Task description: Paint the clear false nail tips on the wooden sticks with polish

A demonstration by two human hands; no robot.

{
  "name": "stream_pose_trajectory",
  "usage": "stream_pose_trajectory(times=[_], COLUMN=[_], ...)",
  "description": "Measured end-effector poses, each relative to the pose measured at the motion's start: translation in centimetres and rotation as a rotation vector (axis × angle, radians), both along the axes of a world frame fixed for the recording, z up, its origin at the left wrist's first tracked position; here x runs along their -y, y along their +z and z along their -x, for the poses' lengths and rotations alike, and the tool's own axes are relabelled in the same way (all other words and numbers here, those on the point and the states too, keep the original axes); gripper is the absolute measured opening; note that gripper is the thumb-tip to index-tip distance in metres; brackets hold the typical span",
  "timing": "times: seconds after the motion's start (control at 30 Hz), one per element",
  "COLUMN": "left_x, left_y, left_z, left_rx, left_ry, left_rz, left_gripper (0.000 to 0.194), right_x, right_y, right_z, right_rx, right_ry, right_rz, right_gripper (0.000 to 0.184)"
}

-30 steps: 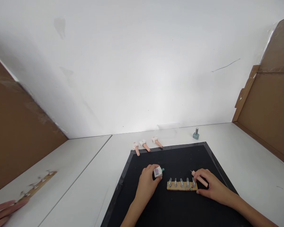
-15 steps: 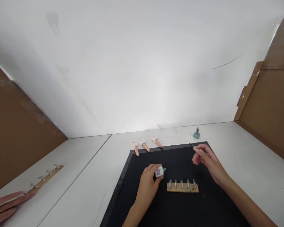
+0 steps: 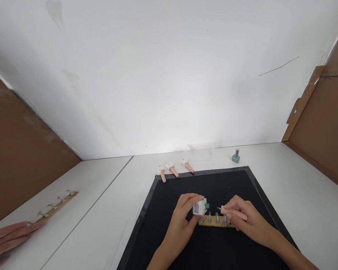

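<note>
My left hand [image 3: 183,215] grips a white nail polish bottle [image 3: 199,207] with a purple print, tilted so its green neck points right. In my right hand [image 3: 242,215] is a pink nail polish brush cap [image 3: 238,213], its short brush tip pointing left at the bottle's neck, a small gap apart. Just below both hands lies a wooden strip [image 3: 214,224] holding several clear nail tips upright. My right fingers cover the strip's right end, and the bottle overlaps its left end.
Three white bottles with pink caps, one a nail polish bottle [image 3: 172,170], lie along the far edge of the black mat [image 3: 169,191]. A grey-green bottle [image 3: 236,156] stands behind right. Left, another person's hand [image 3: 14,238] touches a second wooden strip [image 3: 59,205]. Cardboard panels flank the table.
My right hand lifted the brush away from the strip, then brought it down and left near the bottle. My left hand moved the bottle right. The other person's strip shifted slightly.
</note>
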State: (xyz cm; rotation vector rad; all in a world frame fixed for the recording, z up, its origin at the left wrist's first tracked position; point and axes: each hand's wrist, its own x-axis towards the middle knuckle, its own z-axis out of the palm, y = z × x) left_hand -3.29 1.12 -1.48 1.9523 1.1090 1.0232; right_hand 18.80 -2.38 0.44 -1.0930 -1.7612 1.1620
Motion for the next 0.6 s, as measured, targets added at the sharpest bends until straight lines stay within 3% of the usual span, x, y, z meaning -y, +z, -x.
stream_pose_trajectory(times=[0.3, 0.6], left_x=[0.2, 0.6], left_y=[-0.6, 0.6], left_z=[-0.2, -0.8], left_rx=[-0.004, -0.041], left_ry=[-0.119, -0.253], left_rz=[-0.163, -0.352], left_gripper=[0.036, 0.032], right_x=[-0.1, 0.3], right_y=[0.0, 0.5], right_z=[0.2, 0.3], right_rx=[0.106, 0.168], right_ry=[0.024, 0.059], right_rz=[-0.064, -0.073], right_gripper=[0.01, 0.005])
